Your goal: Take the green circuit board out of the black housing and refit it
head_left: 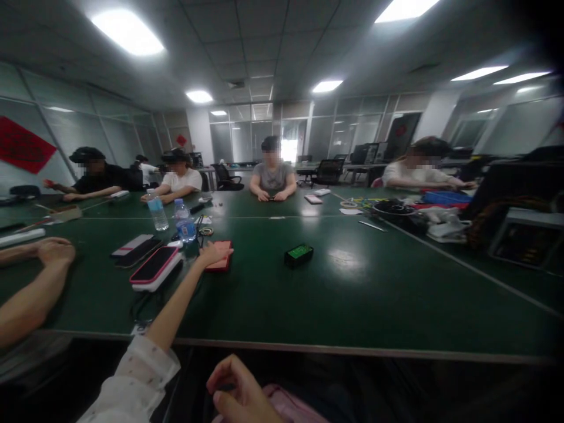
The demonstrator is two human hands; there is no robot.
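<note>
Green worktop [352, 305] ran beneath ceiling lights [127, 32]. Left hand [215, 254], fingers extended, lay over flat red item [218, 267]; right hand [242, 389] hung half-curled below worktop edge, thumb apart. Black box [299, 254] sat right of flat red item.

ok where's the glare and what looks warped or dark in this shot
Head view: ceiling lights blown out, a pale glare patch on the green table right of the black box; shapes stretched towards the sides; upper right corner dark.

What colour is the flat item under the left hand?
The flat item has a red edge and a paler, pinkish face, best seen in the head view.
</note>
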